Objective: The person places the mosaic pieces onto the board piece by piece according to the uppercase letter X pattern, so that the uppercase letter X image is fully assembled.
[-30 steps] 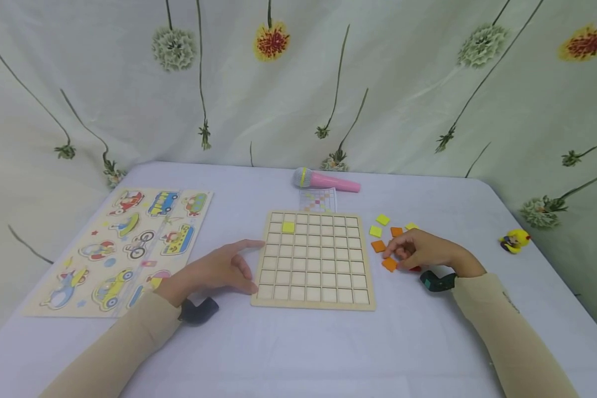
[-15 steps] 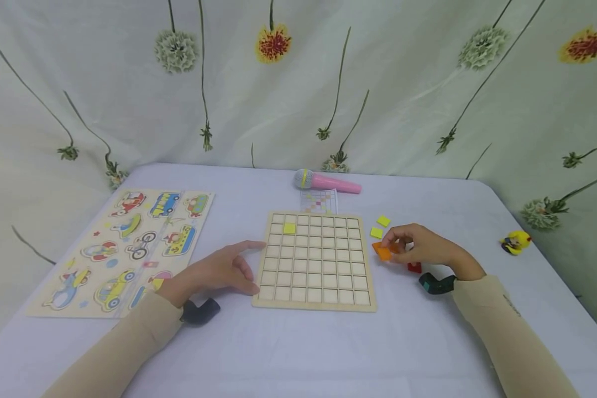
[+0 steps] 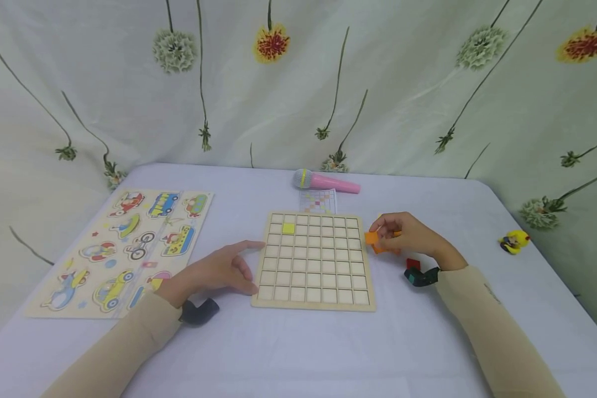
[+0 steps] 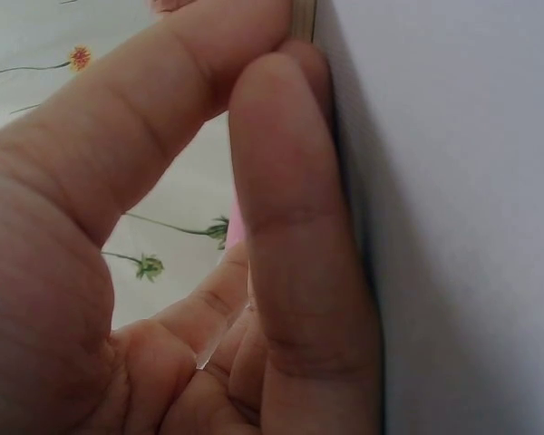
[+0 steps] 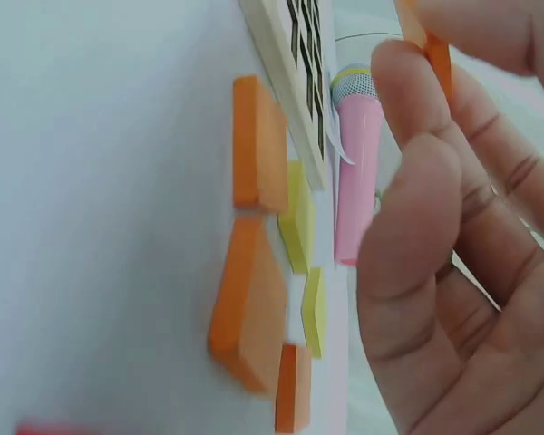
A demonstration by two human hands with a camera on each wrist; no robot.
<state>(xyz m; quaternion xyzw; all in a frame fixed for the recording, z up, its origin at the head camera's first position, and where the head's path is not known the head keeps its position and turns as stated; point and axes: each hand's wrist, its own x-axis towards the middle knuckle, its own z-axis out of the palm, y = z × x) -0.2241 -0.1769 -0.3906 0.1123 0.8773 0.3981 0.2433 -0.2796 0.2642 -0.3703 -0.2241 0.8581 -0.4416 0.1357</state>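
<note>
A pale wooden grid board (image 3: 268, 265) lies flat in the middle of the table, with one yellow tile (image 3: 288, 228) in its upper left part. The left hand (image 3: 216, 271) rests at the board's left side; its extended index finger and its thumb touch the edge. Beside the board's right edge, the right hand (image 3: 410, 235) pinches an orange square tile (image 3: 372, 237) between thumb and fingers, raised off the table. In the right wrist view this tile (image 5: 441, 65) is partly cut off at the top. Orange tiles (image 5: 258, 317) and yellow tiles (image 5: 296, 217) lie below that hand.
Behind the board are a small printed pattern card (image 3: 318, 201) and a pink toy microphone (image 3: 333, 183). A picture puzzle board (image 3: 111, 229) lies at the left. A yellow toy figure (image 3: 514, 241) stands far right. A red tile (image 3: 413, 264) lies near the right wrist.
The right hand has picked up an orange tile from the loose tiles and carried it leftward to the board's right edge. The left hand has stayed in place.
</note>
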